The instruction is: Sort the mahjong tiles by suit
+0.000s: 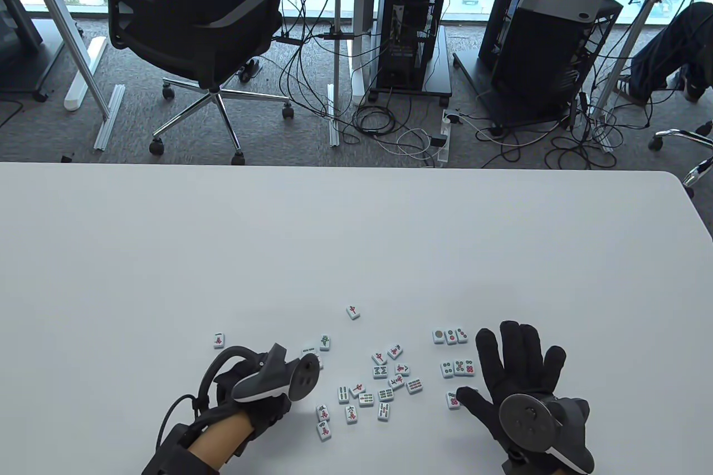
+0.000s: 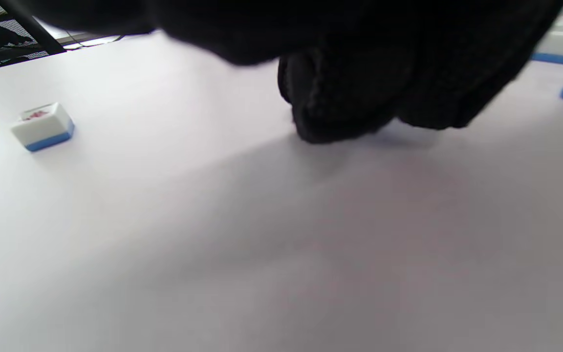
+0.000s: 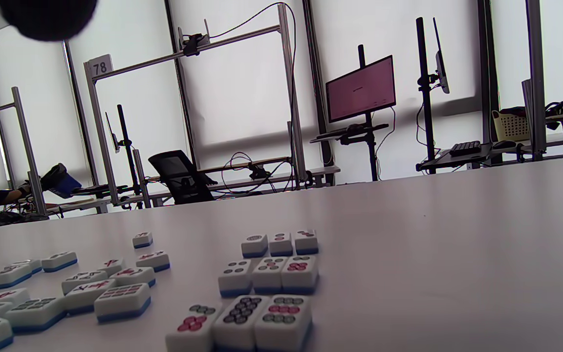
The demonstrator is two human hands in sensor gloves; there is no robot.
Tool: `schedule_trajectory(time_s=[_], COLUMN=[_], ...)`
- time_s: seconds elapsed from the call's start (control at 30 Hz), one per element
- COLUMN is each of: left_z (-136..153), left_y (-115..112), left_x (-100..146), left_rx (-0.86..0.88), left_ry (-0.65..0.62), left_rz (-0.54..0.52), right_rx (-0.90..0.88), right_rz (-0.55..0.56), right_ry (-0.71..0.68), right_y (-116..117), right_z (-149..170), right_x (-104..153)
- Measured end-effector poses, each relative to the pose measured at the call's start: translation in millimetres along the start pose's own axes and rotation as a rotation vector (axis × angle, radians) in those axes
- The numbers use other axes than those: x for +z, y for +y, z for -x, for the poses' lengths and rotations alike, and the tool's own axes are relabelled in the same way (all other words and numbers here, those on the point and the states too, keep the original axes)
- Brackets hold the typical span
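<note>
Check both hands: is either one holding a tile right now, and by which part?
Right hand: nothing held; it lies flat with fingers spread beside the dot tile rows. Left hand: cannot tell; its fingers are curled down at the table, hidden under the tracker.

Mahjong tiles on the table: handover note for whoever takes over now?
Left hand: fingers curled down on the table, nothing seen in its grip.
Right hand: flat, fingers spread, thumb by the nearest row of circle tiles.
Done: circle tiles sit in three rows of three at right.
Left: mixed pile in the centre, plus loose tiles farther out, unsorted.
</note>
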State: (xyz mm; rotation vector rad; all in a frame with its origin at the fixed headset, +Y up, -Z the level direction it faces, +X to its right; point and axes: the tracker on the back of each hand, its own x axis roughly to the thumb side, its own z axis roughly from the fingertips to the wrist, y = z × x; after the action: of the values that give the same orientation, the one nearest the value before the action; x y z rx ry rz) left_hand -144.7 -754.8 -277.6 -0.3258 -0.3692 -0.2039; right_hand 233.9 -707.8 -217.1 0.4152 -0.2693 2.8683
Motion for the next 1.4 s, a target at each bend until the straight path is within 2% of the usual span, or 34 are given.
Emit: schedule_trajectory(time_s=[0.13, 0.2, 0.37, 0.57, 0.87, 1.2, 1.4], left_z=[49.0, 70.0, 103.5, 107.9, 106.2, 102.2, 96.7], left_y=[29.7, 36.5, 27.9, 2.7, -12.1, -13.3, -6.3], left_x=[3.0, 3.1, -6.1, -23.0, -30.1, -26.0, -16.9], left_rx=[0.086, 0.121, 0.113, 0.082, 0.007, -0.038, -0.049], left_ry=[0.102, 0.153, 0.243, 0.261, 0.279, 0.293, 0.296], left_rz=[-0.129, -0.142, -0.106, -0.06, -0.005, 0.03, -0.01], right_rx=[-0.011, -0.014, -0.009, -0.005, -0.002, -0.006, -0.006], right_rz=[0.006, 0.006, 0.001, -0.006, -0.017, -0.025, -0.025], right_ry=[0.004, 0.004, 0.0, 0.002, 0.001, -0.004, -0.006], right_y=[-0.7, -0.5, 0.0, 0.5, 1.2, 2.5, 2.5], right_z=[0.7, 0.9, 0.5, 0.6, 0.3, -0.5, -0.8], right_x=[0.1, 0.1, 0.1, 0.0, -0.8, -1.4, -1.4])
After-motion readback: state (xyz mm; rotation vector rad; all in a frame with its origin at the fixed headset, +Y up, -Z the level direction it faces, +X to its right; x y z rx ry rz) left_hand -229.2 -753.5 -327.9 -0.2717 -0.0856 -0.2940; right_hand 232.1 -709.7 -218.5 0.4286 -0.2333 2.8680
